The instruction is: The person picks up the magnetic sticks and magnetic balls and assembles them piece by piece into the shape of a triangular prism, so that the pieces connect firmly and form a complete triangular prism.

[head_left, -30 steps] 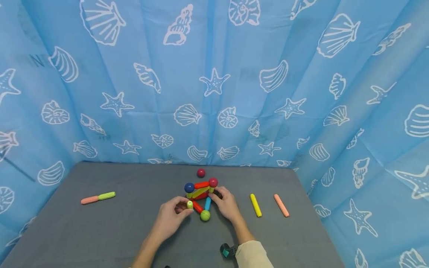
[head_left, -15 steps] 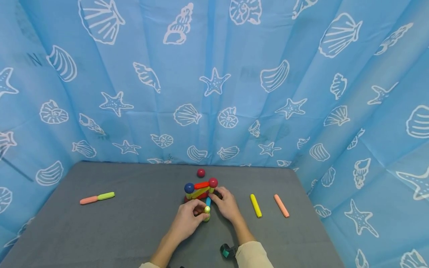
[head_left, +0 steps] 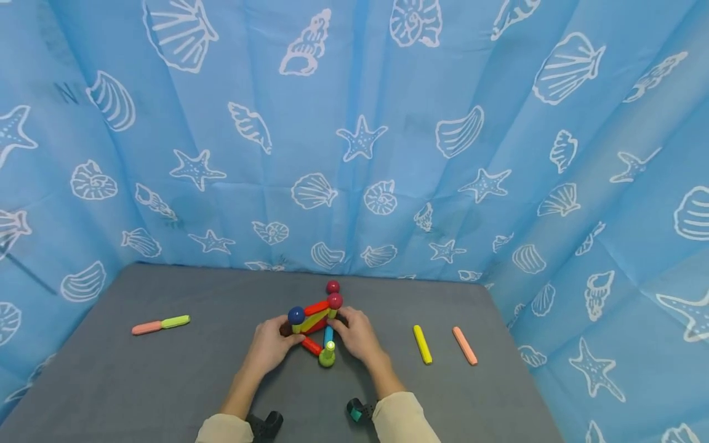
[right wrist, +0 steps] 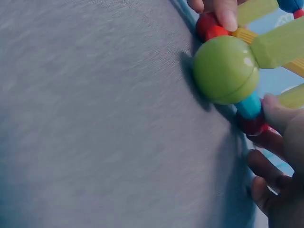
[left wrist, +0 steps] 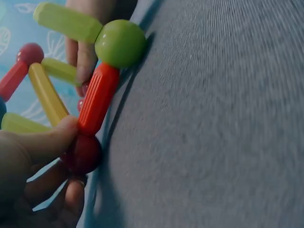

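A frame of magnetic sticks and balls stands on the grey table between both hands. Its front corner is a green ball [left wrist: 121,43] bearing an upright lime stick [head_left: 330,347]. From that ball a red stick [left wrist: 99,99] runs to a dark red ball [left wrist: 85,156], which my left hand [head_left: 268,347] pinches. A blue stick [right wrist: 249,105] leads to another dark red ball [right wrist: 251,123], gripped by my right hand [head_left: 357,335]. Higher up, a red stick [head_left: 317,307] joins a blue ball [head_left: 296,315] and a pinkish-red ball [head_left: 335,300]. A yellow stick [left wrist: 47,90] slants below.
Behind the frame lies a loose red ball [head_left: 333,287]. To the right are a yellow stick [head_left: 423,344] and an orange stick [head_left: 464,346]. Joined orange and lime sticks [head_left: 160,325] lie at left. A blue shell-patterned curtain [head_left: 354,184] hangs behind the table.
My left hand carried the lime stick onto the green ball, released it upright there, and moved left to the dark red ball. The whole frame has shifted slightly left, my right hand with it.
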`<state>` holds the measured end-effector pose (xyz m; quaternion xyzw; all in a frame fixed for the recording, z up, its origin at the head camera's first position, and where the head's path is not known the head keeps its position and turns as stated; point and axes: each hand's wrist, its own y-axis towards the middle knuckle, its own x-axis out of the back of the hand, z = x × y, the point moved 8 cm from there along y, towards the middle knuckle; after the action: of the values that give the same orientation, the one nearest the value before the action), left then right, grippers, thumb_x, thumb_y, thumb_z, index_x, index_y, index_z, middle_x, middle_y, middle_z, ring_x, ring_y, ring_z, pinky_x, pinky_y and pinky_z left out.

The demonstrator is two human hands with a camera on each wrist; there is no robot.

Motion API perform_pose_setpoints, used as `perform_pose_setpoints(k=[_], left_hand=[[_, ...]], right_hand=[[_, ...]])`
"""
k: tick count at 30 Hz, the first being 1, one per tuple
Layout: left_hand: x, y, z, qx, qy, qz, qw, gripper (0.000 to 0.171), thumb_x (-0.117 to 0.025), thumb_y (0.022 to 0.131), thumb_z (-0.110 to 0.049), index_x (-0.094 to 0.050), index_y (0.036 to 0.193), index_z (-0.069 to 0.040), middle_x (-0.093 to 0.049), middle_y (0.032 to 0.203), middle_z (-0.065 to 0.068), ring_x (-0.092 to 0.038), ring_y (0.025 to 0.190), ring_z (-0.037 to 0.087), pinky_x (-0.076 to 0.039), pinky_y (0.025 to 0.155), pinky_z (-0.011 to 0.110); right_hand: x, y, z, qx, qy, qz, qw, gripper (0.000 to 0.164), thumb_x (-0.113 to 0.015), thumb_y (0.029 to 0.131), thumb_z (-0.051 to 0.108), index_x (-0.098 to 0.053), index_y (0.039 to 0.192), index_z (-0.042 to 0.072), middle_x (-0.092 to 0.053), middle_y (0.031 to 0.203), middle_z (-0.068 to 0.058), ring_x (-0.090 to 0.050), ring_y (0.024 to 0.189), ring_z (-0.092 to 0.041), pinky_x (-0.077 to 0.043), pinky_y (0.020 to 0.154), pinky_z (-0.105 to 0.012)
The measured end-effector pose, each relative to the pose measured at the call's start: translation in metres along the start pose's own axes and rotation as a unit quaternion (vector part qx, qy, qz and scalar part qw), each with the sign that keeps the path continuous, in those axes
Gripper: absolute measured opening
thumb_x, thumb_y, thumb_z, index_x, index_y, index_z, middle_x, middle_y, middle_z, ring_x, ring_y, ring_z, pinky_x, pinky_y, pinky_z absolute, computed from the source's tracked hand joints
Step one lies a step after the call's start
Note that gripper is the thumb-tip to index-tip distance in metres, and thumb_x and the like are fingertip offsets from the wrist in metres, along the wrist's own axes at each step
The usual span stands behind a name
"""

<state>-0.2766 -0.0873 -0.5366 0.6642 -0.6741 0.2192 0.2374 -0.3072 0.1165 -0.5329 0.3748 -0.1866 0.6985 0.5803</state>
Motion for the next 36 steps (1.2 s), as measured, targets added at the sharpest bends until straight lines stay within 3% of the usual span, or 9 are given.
perform_pose_setpoints(k=[3, 6, 10, 14, 18, 22, 26, 31, 36], left_hand=[[0.005, -0.002, 0.005, 0.002, 0.004, 0.001, 1.0, 0.019, -0.085, 0.084, -0.022, -0.075, 0.097, -0.012, -0.076, 0.091, 0.002, -0.068, 0.082, 0.015, -0.057, 0.076, 0.04], [0.013, -0.005, 0.011, 0.013, 0.007, -0.023, 0.9996, 0.019, -0.087, 0.081, -0.021, -0.077, 0.095, -0.012, -0.077, 0.089, 0.003, -0.069, 0.083, 0.016, -0.058, 0.076, 0.04], [0.02, -0.008, 0.019, 0.035, 0.018, -0.047, 0.9981, 0.021, -0.088, 0.079, -0.022, -0.078, 0.094, -0.011, -0.077, 0.089, 0.004, -0.069, 0.082, 0.017, -0.058, 0.075, 0.04], [0.018, -0.008, 0.022, 0.044, 0.022, -0.039, 0.998, 0.025, -0.089, 0.078, -0.022, -0.078, 0.096, -0.009, -0.078, 0.091, 0.005, -0.068, 0.081, 0.016, -0.057, 0.075, 0.041], [0.019, -0.008, 0.023, 0.046, 0.017, -0.041, 0.998, 0.028, -0.09, 0.077, -0.022, -0.078, 0.097, -0.007, -0.078, 0.091, 0.006, -0.068, 0.08, 0.016, -0.058, 0.075, 0.04], [0.024, -0.007, 0.026, 0.055, 0.018, -0.05, 0.997, 0.028, -0.092, 0.075, -0.021, -0.078, 0.095, -0.008, -0.078, 0.091, 0.005, -0.068, 0.081, 0.017, -0.058, 0.076, 0.041], [0.026, -0.007, 0.027, 0.062, 0.022, -0.047, 0.9967, 0.029, -0.091, 0.076, -0.023, -0.079, 0.097, -0.008, -0.078, 0.093, 0.005, -0.07, 0.084, 0.018, -0.058, 0.078, 0.042], [0.023, -0.006, 0.023, 0.061, 0.024, -0.045, 0.9969, 0.029, -0.091, 0.076, -0.024, -0.078, 0.096, -0.008, -0.078, 0.092, 0.006, -0.069, 0.083, 0.019, -0.058, 0.077, 0.042], [0.02, -0.005, 0.02, 0.065, 0.03, -0.043, 0.9965, 0.028, -0.091, 0.076, -0.022, -0.078, 0.096, -0.008, -0.078, 0.092, 0.005, -0.067, 0.083, 0.018, -0.057, 0.076, 0.042]], right_hand=[[0.005, 0.005, 0.005, 0.0, 0.02, -0.003, 1.0, 0.029, -0.069, 0.098, 0.026, -0.071, 0.125, 0.015, -0.072, 0.117, -0.004, -0.067, 0.101, -0.02, -0.056, 0.09, -0.038], [0.018, 0.014, 0.008, 0.008, 0.05, -0.03, 0.998, 0.028, -0.07, 0.096, 0.017, -0.071, 0.124, 0.012, -0.07, 0.116, -0.008, -0.065, 0.093, -0.018, -0.055, 0.081, -0.033], [0.024, 0.031, 0.005, 0.019, 0.06, -0.047, 0.997, 0.042, -0.068, 0.095, 0.011, -0.063, 0.137, 0.008, -0.064, 0.13, -0.013, -0.064, 0.093, -0.021, -0.054, 0.082, -0.033], [0.014, 0.041, 0.0, 0.026, 0.021, -0.029, 0.999, 0.055, -0.069, 0.094, 0.009, -0.053, 0.147, 0.009, -0.053, 0.146, -0.014, -0.064, 0.109, -0.027, -0.055, 0.093, -0.043], [0.004, 0.042, -0.004, 0.022, -0.047, -0.021, 0.998, 0.047, -0.072, 0.095, 0.014, -0.061, 0.14, 0.014, -0.055, 0.14, -0.012, -0.061, 0.123, -0.032, -0.052, 0.101, -0.049], [0.004, 0.038, -0.008, -0.014, -0.085, -0.041, 0.995, 0.035, -0.074, 0.094, 0.023, -0.067, 0.128, 0.017, -0.063, 0.119, -0.009, -0.065, 0.11, -0.027, -0.055, 0.093, -0.048], [0.018, 0.028, -0.004, -0.033, -0.04, -0.059, 0.997, 0.032, -0.076, 0.093, 0.026, -0.068, 0.122, 0.014, -0.066, 0.107, -0.006, -0.064, 0.089, -0.019, -0.055, 0.079, -0.037], [0.05, 0.01, 0.021, 0.017, 0.059, -0.065, 0.996, 0.035, -0.076, 0.093, 0.025, -0.068, 0.124, 0.012, -0.068, 0.108, -0.003, -0.062, 0.079, -0.015, -0.054, 0.071, -0.025], [0.065, -0.017, 0.051, 0.075, 0.076, -0.031, 0.994, 0.034, -0.077, 0.092, 0.025, -0.068, 0.124, 0.019, -0.067, 0.108, 0.005, -0.062, 0.081, -0.01, -0.055, 0.072, -0.023]])
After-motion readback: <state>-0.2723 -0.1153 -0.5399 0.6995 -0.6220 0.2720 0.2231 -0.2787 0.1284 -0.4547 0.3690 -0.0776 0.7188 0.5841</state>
